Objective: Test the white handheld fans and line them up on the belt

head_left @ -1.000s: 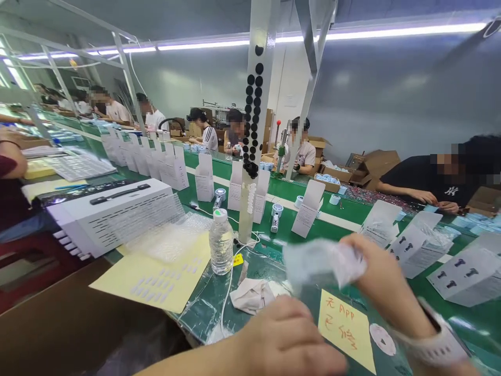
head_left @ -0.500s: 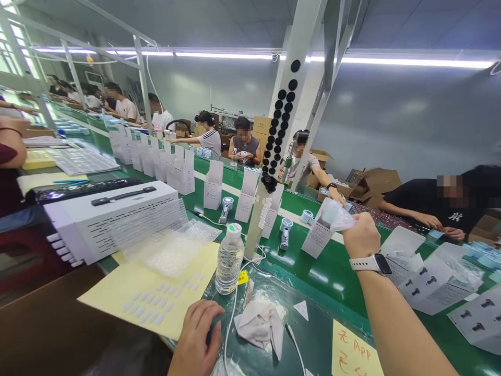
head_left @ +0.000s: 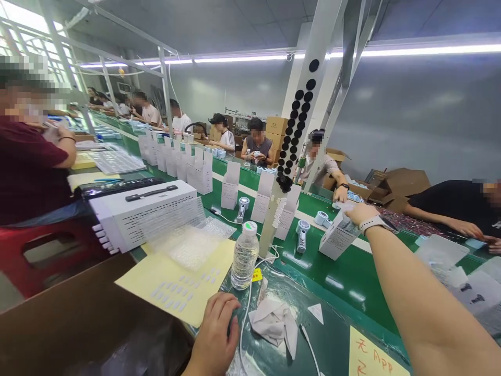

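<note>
Right hand [head_left: 360, 213] seems pinched on a white carton [head_left: 338, 238], tough to tell from here, left hand [head_left: 215, 334] curled loose near a cloth [head_left: 272, 321].

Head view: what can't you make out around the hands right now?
Inside the white carton: its walls hide it, and the right hand covers its top.
Beneath the left hand: the hand hides it.
Yellow note: the bottom edge cuts off its writing.
Pale pieces on the yellow sheet: too small to identify.

Bright strip lights [head_left: 430, 50], curved edges
</note>
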`<state>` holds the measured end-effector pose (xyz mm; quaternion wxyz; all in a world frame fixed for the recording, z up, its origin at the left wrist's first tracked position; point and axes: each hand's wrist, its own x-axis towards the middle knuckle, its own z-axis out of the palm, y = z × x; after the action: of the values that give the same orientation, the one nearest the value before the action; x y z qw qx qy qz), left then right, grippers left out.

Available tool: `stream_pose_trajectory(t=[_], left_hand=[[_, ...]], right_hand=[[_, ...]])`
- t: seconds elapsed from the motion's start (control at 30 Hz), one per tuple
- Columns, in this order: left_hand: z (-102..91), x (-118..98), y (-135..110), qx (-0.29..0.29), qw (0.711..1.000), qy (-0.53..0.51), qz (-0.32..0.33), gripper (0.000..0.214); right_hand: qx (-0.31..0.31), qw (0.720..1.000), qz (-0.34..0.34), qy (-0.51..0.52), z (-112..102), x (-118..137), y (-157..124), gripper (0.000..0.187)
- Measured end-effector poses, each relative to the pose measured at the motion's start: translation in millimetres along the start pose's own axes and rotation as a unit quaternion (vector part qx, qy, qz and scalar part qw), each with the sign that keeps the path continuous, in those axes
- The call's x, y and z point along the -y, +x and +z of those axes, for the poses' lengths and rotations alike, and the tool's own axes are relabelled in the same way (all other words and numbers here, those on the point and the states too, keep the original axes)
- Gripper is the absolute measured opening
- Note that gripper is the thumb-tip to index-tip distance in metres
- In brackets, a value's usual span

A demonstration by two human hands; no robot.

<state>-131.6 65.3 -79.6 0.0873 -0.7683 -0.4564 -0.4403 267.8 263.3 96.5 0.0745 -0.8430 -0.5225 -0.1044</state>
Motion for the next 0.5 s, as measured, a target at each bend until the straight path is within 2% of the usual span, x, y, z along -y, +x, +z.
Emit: stream_pose_trajectory(t=[0.1,0.2,0.37,0.5], left_hand=[[-0.3,-1.6,0.3,0.043,0.999,-0.001,-0.006,0.029],[-1.2,-0.9,1.8,0.066,0.998,0.004,0.007,0.031],[2.7,2.8,1.1,0.048,0.999,-0.005,0.002,0.026],[-2.0,10.1,-5.6,0.011,0.999,-0.041,-0.007,0.019]], right_hand=[[-0.007,0.998,0.057,0.009,13.0,5.7,-9.8,0.037],[-0.029,0.997,0.071,0.015,26.7,7.7,-27.3,0.039],[-0.059,0.998,0.025,-0.007,46.4,3.7,-58.8,0.042],[-0.074,0.997,-0.022,-0.015,37.5,-3.1,-69.6,0.041]])
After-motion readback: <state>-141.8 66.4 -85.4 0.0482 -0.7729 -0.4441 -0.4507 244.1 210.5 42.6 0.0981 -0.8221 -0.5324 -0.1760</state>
